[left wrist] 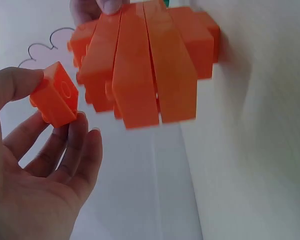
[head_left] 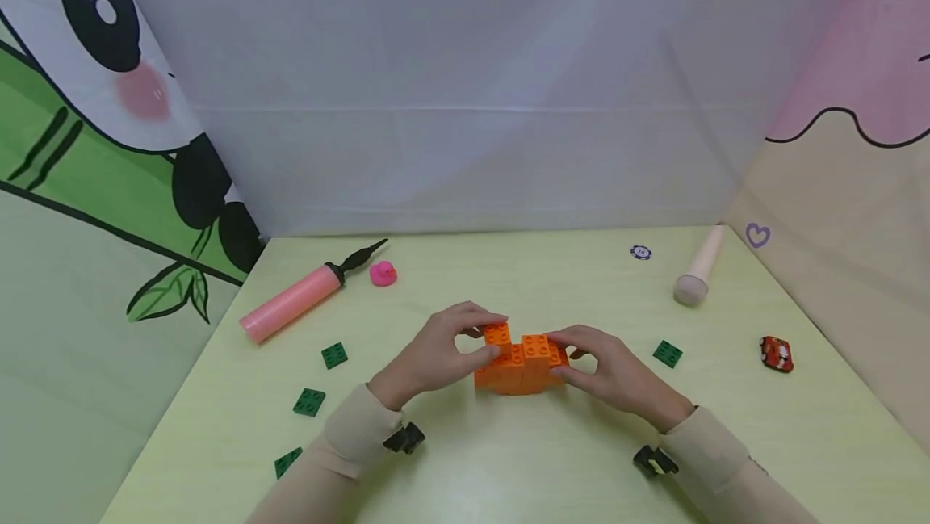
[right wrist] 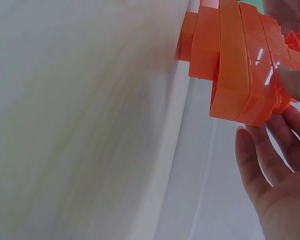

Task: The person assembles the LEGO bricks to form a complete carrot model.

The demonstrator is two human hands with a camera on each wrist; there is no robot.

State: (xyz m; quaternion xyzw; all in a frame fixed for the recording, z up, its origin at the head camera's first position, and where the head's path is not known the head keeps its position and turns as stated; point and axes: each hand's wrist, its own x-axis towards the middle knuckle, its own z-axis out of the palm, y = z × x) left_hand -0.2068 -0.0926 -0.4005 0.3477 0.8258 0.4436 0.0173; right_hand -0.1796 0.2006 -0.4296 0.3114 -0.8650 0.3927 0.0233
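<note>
Orange stack [head_left: 519, 379] is mid-table [head_left: 552, 459], btwn the hands. L hand [head_left: 439, 350] pinches a loose orange brick [head_left: 497, 336], thumb vs. fingers; per L wrist view, brick's apart from stack, hollow side facing it. R hand [head_left: 613, 366] grips stack's R end btwn thumb & fingers. 3 green bricks [head_left: 309, 402] on L side, a 4th [head_left: 668, 354] R of R hand. Back L: pink pump [head_left: 291, 303], duck [head_left: 383, 274] just beside. Back R: chip [head_left: 641, 252], mic [head_left: 701, 274]; red car [head_left: 777, 354] nr R edge.
</note>
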